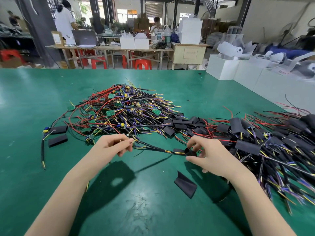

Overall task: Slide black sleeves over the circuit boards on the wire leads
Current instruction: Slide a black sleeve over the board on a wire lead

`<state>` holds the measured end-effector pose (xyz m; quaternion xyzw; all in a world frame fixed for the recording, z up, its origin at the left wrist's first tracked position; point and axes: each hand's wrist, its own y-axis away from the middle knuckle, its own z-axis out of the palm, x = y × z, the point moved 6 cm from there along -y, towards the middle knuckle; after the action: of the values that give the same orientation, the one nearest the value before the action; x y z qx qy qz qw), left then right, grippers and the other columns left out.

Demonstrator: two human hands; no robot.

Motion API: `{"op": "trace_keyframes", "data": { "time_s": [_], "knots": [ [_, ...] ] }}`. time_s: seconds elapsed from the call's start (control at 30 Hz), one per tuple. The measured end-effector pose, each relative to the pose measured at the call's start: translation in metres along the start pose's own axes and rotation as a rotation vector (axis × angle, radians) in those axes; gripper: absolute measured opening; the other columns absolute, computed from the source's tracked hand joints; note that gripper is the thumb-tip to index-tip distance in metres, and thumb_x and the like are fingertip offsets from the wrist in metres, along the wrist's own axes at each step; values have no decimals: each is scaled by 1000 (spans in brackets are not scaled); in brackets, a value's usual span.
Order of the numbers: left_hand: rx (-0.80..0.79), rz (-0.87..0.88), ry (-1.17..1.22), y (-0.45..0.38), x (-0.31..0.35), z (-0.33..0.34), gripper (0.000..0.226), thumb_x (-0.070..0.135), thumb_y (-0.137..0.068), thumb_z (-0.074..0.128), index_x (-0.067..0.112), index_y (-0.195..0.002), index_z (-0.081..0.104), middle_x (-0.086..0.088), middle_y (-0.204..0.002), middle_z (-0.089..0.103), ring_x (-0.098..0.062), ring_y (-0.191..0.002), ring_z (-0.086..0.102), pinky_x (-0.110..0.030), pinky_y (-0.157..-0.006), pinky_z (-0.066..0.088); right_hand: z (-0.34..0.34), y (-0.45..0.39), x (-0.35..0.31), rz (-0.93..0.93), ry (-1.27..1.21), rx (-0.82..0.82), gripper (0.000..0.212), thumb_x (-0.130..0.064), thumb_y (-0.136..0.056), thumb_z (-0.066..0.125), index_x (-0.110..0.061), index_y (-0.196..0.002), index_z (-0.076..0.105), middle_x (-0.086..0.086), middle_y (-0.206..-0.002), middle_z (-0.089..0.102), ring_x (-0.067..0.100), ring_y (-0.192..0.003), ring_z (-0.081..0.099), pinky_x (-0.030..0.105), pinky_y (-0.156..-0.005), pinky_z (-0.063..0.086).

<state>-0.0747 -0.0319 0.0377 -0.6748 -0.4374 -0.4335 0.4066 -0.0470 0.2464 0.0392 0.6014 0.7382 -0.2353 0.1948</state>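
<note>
My left hand pinches the end of a bundle of black, yellow and purple wire leads that stretches rightward above the green table. My right hand grips a black sleeve around the other end of those leads. A heap of bare green circuit boards with wires lies beyond my hands. To the right sprawls a pile of leads wearing black sleeves. One loose black sleeve lies on the table below my right hand.
Two more black sleeves lie at the left beside a long black lead. The green table stretches far back. White boxes stand at the right edge. People work at benches behind.
</note>
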Motion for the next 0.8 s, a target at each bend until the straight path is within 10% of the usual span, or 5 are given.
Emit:
{"op": "trace_keyframes", "data": {
  "time_s": [0.2,0.47,0.8],
  "knots": [
    [20,-10,155,-1,-1,-2,60,70,-68,70,13,-56,55,-2,-60,49,-17,-60,43,-15,-61,41,0,-3,-2,23,138,30,20,-28,-74,74,-24,-91,64,-10,-79,64,7,-64,59,27,-70,51],
    [-15,39,128,-1,-1,-4,42,46,-72,70,4,-68,68,-25,-65,47,-11,-58,47,-12,-62,41,5,-3,-5,29,133,4,18,-26,-70,72,-25,-87,69,-7,-77,69,8,-68,63,29,-75,53],
    [-21,131,471,1,9,-5,18,13,-81,58,9,-75,74,-15,-76,70,-11,-54,37,-17,-55,37,4,-4,-12,-27,75,57,20,-16,-72,76,-20,-90,70,-15,-77,68,-6,-63,59,17,-72,48]
  ]
}}
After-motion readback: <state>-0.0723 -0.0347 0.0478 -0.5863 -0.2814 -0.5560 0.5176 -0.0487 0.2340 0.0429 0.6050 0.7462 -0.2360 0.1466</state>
